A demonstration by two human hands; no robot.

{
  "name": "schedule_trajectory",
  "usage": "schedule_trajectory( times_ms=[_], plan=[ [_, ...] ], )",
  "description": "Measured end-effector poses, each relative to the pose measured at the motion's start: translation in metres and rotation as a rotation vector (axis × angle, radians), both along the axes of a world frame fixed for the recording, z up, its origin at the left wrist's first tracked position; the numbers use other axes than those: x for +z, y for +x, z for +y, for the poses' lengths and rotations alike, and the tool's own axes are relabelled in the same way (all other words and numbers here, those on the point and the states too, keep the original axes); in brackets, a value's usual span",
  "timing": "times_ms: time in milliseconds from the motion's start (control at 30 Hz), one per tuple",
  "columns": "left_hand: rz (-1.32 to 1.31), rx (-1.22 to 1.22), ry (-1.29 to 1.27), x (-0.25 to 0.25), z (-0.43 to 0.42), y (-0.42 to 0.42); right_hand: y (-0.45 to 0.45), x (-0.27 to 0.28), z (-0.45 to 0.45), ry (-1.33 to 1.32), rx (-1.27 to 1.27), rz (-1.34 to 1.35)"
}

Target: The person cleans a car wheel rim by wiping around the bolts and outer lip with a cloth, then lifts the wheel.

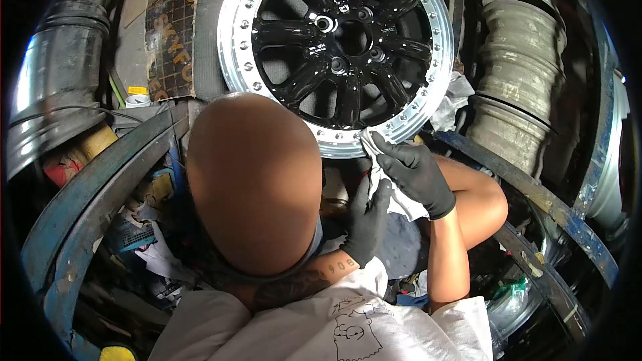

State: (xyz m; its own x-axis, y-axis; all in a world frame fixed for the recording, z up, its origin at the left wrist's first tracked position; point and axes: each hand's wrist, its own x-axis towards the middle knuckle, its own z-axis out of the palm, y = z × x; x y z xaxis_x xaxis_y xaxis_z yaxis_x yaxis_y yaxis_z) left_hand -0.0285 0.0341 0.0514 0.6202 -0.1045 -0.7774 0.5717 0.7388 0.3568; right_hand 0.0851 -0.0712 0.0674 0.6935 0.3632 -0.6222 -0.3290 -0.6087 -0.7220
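A car wheel [356,87] with glossy black spokes and a bright silver rim ringed with bolts lies face up in front of me. Both my hands wear black gloves. My right hand [418,177] pinches a white cloth [394,194], whose upper end touches the rim's near edge. Lower down and to the left, my left hand [368,220] grips the same cloth, its fingers partly hidden by the folds. My bent left knee [254,180] stands close to the rim and covers a bit of it.
Stacked bare metal wheels stand at the right [515,73] and a silver rim stack [60,60] at the left. Blue metal frame bars [100,187] run on both sides. A cardboard piece [170,37] and a white cup [138,99] are left of the wheel. Crumpled plastic [453,103] lies right.
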Motion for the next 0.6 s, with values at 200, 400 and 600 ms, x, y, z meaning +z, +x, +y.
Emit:
schedule_trajectory(
  times_ms=[200, 400, 600],
  plan=[
    [-0.005, 0.029, 0.006, -0.001, -0.003, -0.001, -0.012, 0.002, 0.004, -0.035, -0.071, -0.027],
    [0.022, 0.066, 0.004, -0.002, -0.005, -0.005, -0.022, 0.003, 0.005, -0.064, -0.103, -0.065],
    [0.004, 0.015, 0.021, -0.001, -0.003, -0.01, -0.029, 0.004, 0.004, -0.071, -0.108, -0.023]
  ],
)
